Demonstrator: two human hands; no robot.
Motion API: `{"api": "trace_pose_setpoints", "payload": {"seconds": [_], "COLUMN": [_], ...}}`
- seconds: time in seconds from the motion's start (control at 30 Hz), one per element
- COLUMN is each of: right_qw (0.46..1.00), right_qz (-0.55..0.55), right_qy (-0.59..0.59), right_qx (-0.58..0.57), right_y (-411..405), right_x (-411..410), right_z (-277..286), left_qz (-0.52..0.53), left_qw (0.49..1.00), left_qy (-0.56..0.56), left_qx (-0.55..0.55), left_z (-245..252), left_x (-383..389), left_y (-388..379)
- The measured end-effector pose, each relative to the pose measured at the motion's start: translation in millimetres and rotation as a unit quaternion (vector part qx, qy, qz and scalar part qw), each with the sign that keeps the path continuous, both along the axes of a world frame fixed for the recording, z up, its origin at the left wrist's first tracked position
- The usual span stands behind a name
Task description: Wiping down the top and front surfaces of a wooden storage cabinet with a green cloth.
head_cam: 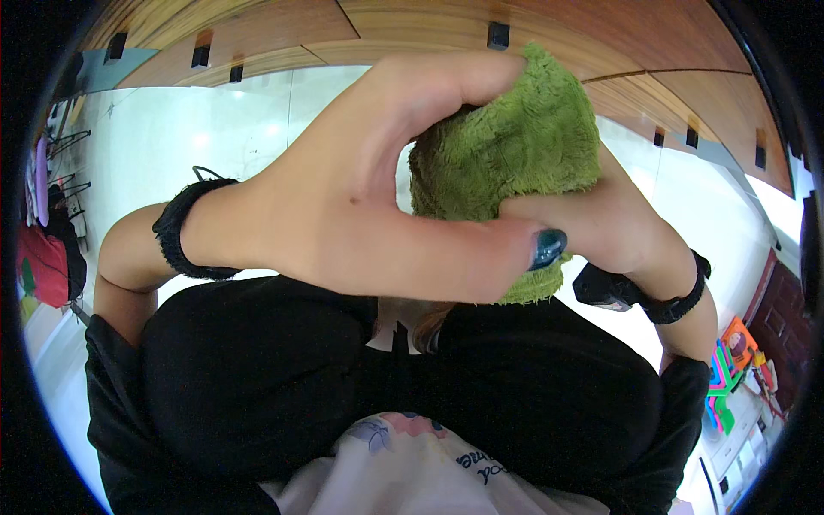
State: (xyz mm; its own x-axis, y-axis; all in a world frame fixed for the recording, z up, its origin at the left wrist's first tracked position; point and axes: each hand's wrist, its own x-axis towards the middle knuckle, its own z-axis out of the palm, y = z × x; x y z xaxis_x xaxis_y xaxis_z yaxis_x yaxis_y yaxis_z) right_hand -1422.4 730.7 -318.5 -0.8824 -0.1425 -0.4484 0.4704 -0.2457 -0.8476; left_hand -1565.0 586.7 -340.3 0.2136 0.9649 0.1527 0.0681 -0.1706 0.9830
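A folded green plush cloth (508, 141) is held up between my two hands, in front of my chest. My left hand (360, 180) comes from the left, its fingers at the cloth's upper edge and its dark-nailed thumb across the lower part. From the right, my right hand (579, 219) grips the cloth, with its thumb over the front; its other fingers are hidden behind the cloth. Whether anything lies inside the folds, I cannot tell. Black fuzzy bands circle both wrists.
Wood-grain panels (418, 29) with small black fittings curve across the top, beyond a pale shiny floor (251, 122). At far left are a red item (45, 264) and racks. Colourful plastic pieces (724, 380) lie at far right, near a dark red panelled door (779, 322).
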Motion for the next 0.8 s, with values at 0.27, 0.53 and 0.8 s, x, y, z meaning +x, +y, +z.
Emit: {"api": "trace_pose_setpoints", "payload": {"seconds": [0.27,0.53,0.8], "right_qw": [0.996,0.994,0.996], "right_qz": [-0.052,-0.053,-0.077], "right_qy": [0.063,0.067,0.037], "right_qx": [-0.047,-0.060,-0.009], "right_y": [-6.6,-10.6,-11.4], "right_x": [5.5,4.7,3.2], "right_z": [-7.5,-11.2,-14.2], "left_qz": [-0.018,-0.026,0.050], "left_qw": [0.998,1.000,0.993], "left_qy": [0.017,0.013,-0.022], "left_qx": [-0.061,0.005,-0.105], "left_z": [7.8,5.6,3.0], "left_x": [-0.2,-1.9,1.9], "left_y": [2.9,-0.4,0.4]}}
